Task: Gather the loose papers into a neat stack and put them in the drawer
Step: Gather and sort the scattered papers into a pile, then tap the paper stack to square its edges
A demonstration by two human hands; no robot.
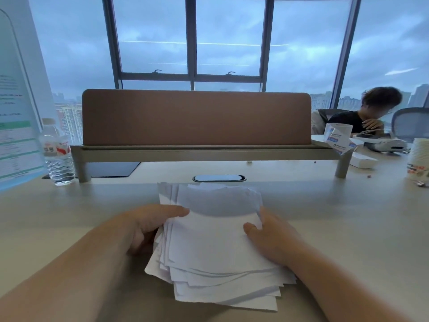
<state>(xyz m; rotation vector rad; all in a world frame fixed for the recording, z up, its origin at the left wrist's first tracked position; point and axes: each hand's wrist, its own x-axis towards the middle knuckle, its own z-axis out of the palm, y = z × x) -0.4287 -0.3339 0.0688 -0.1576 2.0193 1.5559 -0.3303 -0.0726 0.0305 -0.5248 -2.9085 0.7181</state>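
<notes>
A bundle of several white papers (209,249) is held over the middle of the pale desk (348,228), its edges uneven and fanned out at the near and far ends. My left hand (148,226) grips the bundle's left side, thumb on top. My right hand (269,238) grips its right side, thumb pressed on the top sheet. No drawer is in view.
A brown divider panel on a raised shelf (197,117) crosses the desk behind the papers. A water bottle (56,154) and a standing printed sign (16,108) are at the left. Paper cups (417,159), a tissue roll (337,135) and a seated person (362,115) are at the right.
</notes>
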